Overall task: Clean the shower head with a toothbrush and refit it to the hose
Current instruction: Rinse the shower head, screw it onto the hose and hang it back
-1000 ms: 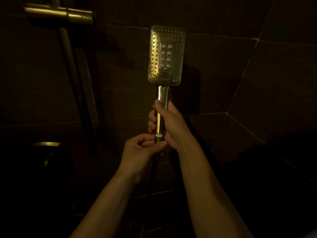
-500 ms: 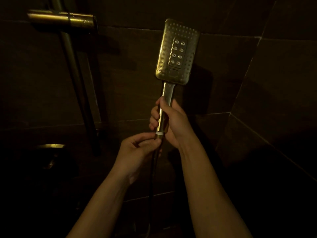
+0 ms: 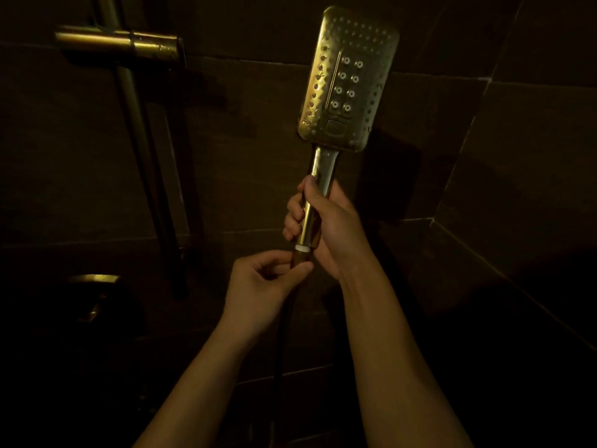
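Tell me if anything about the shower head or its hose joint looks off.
Only the joint: a white ring shows between the shower head handle and the hose nut pinched by the left hand, suggesting it isn't fully seated. The right hand holds the handle tilted.

1. Dim shower enclosure, warm yellowish light; the lower part falls off into near-black
2. Back wall (image 3: 252,150) of large dark tiles, thin pale grout lines
3. Side wall (image 3: 523,163) at right, same tiles, meeting the back wall at a corner
4. Brass-toned horizontal bar (image 3: 116,45) upper left, fixed across a vertical riser pipe (image 3: 135,124)
5. Faint metallic fitting (image 3: 93,279) low left, shape unclear
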